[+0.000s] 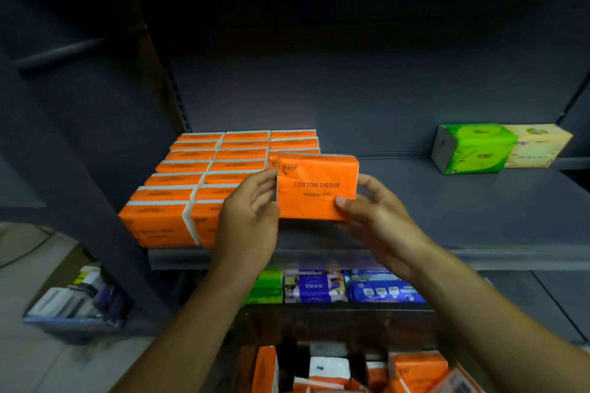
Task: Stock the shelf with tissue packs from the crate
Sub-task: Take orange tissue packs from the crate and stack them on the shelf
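Observation:
An orange tissue pack (317, 182) marked COTTON TISSUE stands upright over the grey shelf (463, 217), held between both hands. My left hand (252, 210) grips its left edge and my right hand (373, 214) grips its lower right corner, thumb on the front face. Behind and to the left, several orange packs (198, 175) fill the shelf in rows. At the bottom edge a crate (418, 370) holds more orange packs, partly hidden by my arms.
A green tissue pack (472, 148) and a yellow one (539, 145) stand at the shelf's back right. The lower shelf carries green and blue packs (380, 290). A dark upright post (95, 137) borders the left. A box of items (76, 303) lies on the floor.

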Available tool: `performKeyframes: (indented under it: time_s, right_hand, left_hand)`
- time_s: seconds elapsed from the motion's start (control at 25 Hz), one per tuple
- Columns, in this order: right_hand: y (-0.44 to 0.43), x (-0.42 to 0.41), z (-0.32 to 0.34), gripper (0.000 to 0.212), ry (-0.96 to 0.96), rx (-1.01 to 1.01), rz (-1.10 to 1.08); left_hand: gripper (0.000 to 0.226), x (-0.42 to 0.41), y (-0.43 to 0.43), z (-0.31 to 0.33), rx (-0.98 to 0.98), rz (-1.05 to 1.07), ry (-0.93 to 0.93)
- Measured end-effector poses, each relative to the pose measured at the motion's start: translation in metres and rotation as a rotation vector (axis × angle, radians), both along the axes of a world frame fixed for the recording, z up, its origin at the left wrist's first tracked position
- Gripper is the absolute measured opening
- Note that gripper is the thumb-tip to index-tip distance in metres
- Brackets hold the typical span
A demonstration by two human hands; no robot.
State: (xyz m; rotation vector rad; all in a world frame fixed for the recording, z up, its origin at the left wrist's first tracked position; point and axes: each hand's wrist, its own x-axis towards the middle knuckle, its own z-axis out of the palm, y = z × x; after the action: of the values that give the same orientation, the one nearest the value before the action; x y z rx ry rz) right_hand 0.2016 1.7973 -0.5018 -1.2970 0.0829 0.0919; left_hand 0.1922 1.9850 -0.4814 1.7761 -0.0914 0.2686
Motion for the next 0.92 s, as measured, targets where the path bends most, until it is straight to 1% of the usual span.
performKeyframes:
  time_s: [0.08, 0.16, 0.28, 0.36, 0.44, 0.48, 0.56, 0.68, 0.76, 0.88, 0.92]
  right_hand:
    - [0.003, 0.022, -0.008, 0.035, -0.089, -0.204, -0.092]
    - [0.002, 0.046, -0.014, 0.035, -0.153, -0.311, -0.150]
    - [-0.002, 0.076, -0.022, 0.034, -0.155, -0.392, -0.176]
    - [0.000, 0.092, -0.032, 0.033, -0.148, -0.454, -0.167]
    - [0.006, 0.105, -0.041, 0.030, -0.156, -0.523, -0.152]
    - [0.010, 0.110, -0.046, 0.028, -0.161, -0.551, -0.148]
    - [0.015, 0.119, -0.055, 0.027, -0.159, -0.578, -0.156]
    - [0.019, 0.130, -0.068, 0.025, -0.150, -0.612, -0.200]
    - [0.021, 0.132, -0.071, 0.027, -0.134, -0.645, -0.233]
    - [0.023, 0.131, -0.070, 0.039, -0.115, -0.696, -0.250]
    - [0.023, 0.130, -0.069, 0.042, -0.109, -0.714, -0.247]
  left_hand:
    - [0.046, 0.015, -0.002, 0.000, -0.028, 0.007, 0.069]
    - [0.046, 0.030, -0.004, -0.002, -0.015, -0.005, 0.119]
    - [0.051, 0.047, -0.006, -0.002, -0.022, -0.055, 0.173]
    - [0.057, 0.058, -0.009, -0.006, -0.071, -0.073, 0.241]
    - [0.060, 0.068, -0.014, -0.012, -0.113, -0.069, 0.286]
    - [0.061, 0.071, -0.017, -0.015, -0.104, -0.056, 0.291]
    - [0.056, 0.077, -0.021, -0.020, -0.083, -0.032, 0.281]
    - [0.046, 0.085, -0.028, -0.019, -0.111, -0.019, 0.305]
    - [0.046, 0.089, -0.030, -0.022, -0.116, -0.026, 0.315]
    - [0.058, 0.092, -0.034, -0.027, -0.107, -0.034, 0.316]
    - [0.057, 0.092, -0.035, -0.028, -0.101, -0.032, 0.325]
